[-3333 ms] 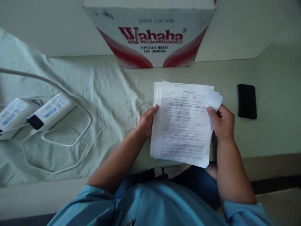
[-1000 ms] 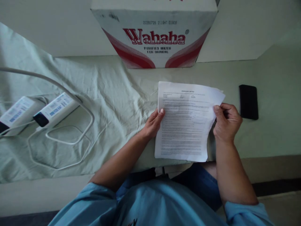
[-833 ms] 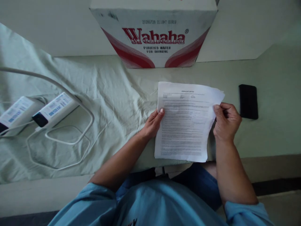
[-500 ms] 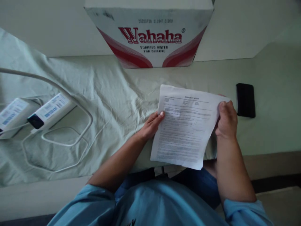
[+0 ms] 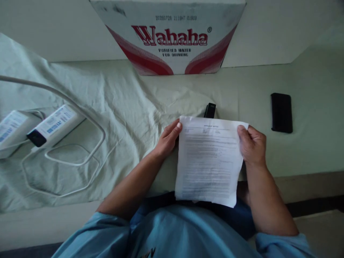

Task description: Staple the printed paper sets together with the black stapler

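A printed sheet of paper (image 5: 209, 163) hangs between my two hands, its text facing up at me and its lower edge over my lap. My left hand (image 5: 170, 138) pinches its upper left edge, thumb on top. At the upper right corner my right hand (image 5: 252, 143) is closed on the sheet, with the thumb across the front. Just past the paper's top edge a small black object (image 5: 210, 110), perhaps a stapler, shows in part; the sheet hides the rest.
A Wahaha water carton (image 5: 172, 37) stands against the back panel. To the right lies a black phone (image 5: 281, 113). Two white boxes (image 5: 57, 125) and a looped white cable (image 5: 100, 134) occupy the left of the green cloth (image 5: 129, 107).
Both hands have drawn the paper toward my body and levelled it; its right side moved left. The black object behind its top edge has come into view.
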A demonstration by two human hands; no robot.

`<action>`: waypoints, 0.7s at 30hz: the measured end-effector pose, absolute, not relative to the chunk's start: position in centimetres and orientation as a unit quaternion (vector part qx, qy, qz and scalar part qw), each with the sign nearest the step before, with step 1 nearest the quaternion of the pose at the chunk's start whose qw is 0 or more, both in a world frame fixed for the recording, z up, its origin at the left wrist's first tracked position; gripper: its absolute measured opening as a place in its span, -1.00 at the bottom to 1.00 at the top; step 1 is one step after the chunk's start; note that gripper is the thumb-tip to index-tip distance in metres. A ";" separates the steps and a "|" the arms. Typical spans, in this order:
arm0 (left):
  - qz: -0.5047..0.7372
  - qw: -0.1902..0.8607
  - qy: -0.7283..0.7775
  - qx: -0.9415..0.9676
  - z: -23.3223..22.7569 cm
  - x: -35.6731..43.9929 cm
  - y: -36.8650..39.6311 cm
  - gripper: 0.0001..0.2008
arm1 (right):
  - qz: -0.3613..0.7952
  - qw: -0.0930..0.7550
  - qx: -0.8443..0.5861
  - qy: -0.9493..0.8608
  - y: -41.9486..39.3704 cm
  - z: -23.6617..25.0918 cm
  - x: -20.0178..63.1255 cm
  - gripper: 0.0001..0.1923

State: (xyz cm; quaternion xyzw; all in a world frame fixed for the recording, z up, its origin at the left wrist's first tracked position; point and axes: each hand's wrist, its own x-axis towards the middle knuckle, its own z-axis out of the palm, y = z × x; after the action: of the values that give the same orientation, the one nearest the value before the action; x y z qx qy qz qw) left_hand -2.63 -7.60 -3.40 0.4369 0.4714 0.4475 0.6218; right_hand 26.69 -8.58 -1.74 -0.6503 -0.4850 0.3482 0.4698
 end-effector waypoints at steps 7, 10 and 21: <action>0.400 0.543 0.520 0.524 -1.9 -1.9 -7.5 -0.53 | 0.308 0.317 -0.673 -0.593 -9.8 -0.8 26.1 -0.50; 0.374 0.507 0.532 0.566 -1.9 -1.8 -7.3 -0.60 | 0.305 0.273 -0.675 -0.614 -9.4 -0.6 26.5 -0.57; 0.286 0.430 0.523 0.678 -1.8 -1.7 -6.9 -0.67 | 0.384 0.229 -0.648 -0.616 -8.6 -1.4 28.0 -0.65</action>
State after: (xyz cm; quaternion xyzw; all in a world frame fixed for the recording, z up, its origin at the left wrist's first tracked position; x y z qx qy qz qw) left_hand -1.70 -6.91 -1.77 0.6776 0.5232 0.2859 0.4305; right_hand 27.96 -8.62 -1.44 -0.6484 -0.6164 0.3835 0.2291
